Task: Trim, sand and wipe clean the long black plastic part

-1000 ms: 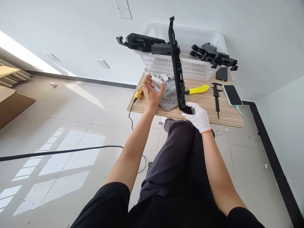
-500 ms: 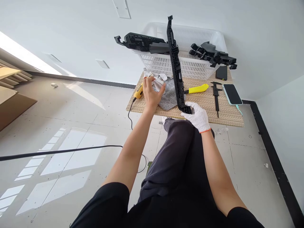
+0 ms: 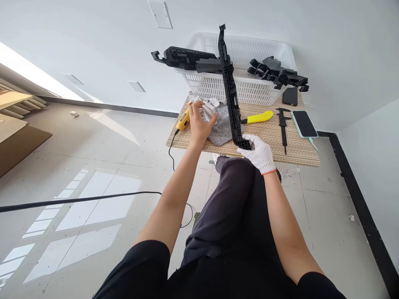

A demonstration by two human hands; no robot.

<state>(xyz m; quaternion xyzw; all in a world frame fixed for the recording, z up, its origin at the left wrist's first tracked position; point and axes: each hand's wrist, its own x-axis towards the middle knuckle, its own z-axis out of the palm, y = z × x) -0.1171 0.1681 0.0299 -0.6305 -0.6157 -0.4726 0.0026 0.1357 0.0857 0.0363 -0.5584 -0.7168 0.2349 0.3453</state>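
Currently, right hand [image 3: 259, 155] grips near end of far-pointing black part [image 3: 231, 91]; left hand [image 3: 200, 125], half-curled to its left, hold unclear.

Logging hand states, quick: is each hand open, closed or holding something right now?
Left hand: fingers curved by a white item; whether it grips cannot be told.
Right hand: closed, holding the long black part.
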